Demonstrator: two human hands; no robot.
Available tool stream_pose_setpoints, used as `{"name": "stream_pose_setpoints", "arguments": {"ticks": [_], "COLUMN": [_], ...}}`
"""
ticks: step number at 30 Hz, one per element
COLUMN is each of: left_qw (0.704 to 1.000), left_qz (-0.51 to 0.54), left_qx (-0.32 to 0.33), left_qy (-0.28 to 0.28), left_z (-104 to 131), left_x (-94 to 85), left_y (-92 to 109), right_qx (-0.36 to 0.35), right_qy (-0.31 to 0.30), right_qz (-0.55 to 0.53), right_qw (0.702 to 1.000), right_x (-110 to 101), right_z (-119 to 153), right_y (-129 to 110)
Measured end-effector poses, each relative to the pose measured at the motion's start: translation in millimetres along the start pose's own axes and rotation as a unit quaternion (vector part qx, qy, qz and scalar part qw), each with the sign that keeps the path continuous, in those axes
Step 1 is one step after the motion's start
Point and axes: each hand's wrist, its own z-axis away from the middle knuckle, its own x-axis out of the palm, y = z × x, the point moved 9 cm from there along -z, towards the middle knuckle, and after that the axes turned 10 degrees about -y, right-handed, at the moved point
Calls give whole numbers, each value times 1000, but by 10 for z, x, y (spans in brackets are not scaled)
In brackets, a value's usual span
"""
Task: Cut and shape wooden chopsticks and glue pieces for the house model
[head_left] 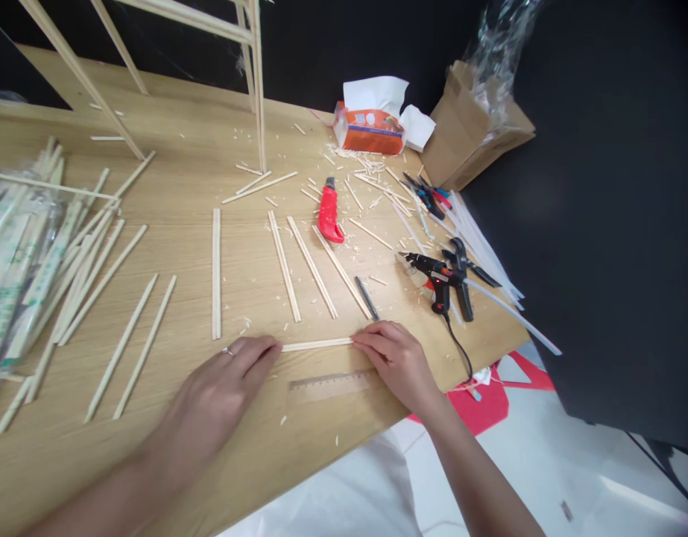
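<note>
left grip (218, 395): pinching stick pair (317, 345), left end | right grip (396, 362): pinching right end | ruler (326, 385): just beside right grip

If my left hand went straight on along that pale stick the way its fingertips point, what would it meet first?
Most likely your right hand, at the other end of the pale stick. The clear ruler lies nearer you, though exact clearance is hard to judge.
</note>
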Motion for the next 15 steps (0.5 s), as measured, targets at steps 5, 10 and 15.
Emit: {"name": "stream_pose_setpoints", "arguments": {"ticks": [5,10,15], "left_qw": [997,987,989], "left_qz": [77,133,125], "left_qx": [-31,-88,-76], "left_qy": [-5,0,8], "left_z": [-56,-117,-130], "left_x": [-36,-76,-119], "left_y": [-82,-158,-104], "right_qx": [14,22,31], "right_qy": [-18,-32,-38], "right_qz": [-4,-21,-43], "right_qw": [1000,999,998], "right_x": [-15,-42,-57], "right_z": [-55,-97,-121], "right_y": [7,-4,4]}}
